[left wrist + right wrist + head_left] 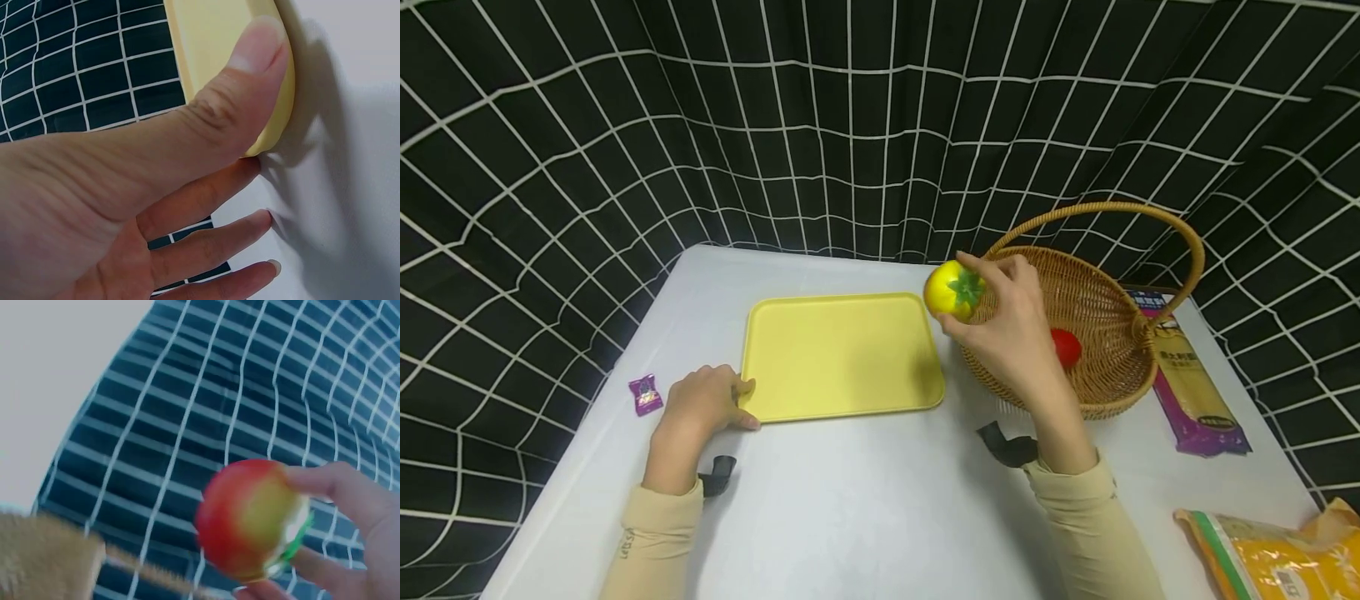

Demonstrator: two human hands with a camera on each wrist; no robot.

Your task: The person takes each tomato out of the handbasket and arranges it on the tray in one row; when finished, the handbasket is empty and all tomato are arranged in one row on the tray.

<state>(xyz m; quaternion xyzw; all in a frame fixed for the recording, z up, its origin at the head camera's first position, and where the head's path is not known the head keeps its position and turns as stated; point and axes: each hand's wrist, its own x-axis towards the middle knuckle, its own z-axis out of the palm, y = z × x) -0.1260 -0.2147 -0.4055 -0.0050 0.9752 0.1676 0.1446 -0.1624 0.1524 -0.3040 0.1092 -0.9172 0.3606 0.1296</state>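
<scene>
My left hand [703, 402] pinches the near left corner of a yellow tray [842, 358]. In the left wrist view, the thumb [253, 69] lies over the tray's rim and the index finger touches its outer edge. Between the thumb and fingers of my right hand [1013, 321] is a round yellow-and-red fruit [944, 288] with a green leafy top, like a tomato. It hangs above the gap between the tray and a wicker basket [1108, 312]. The right wrist view shows the fruit's red side [228, 515]. Inside the basket lies a red round thing [1066, 347], partly hidden by my right forearm.
Left of my left hand lies a small purple packet [646, 394]. A purple-and-yellow pack [1195, 383] lies right of the basket, whose tall handle [1105, 207] arches over it. An orange bag [1285, 554] is at the near right. Dark gridded cloth surrounds the white table [865, 508].
</scene>
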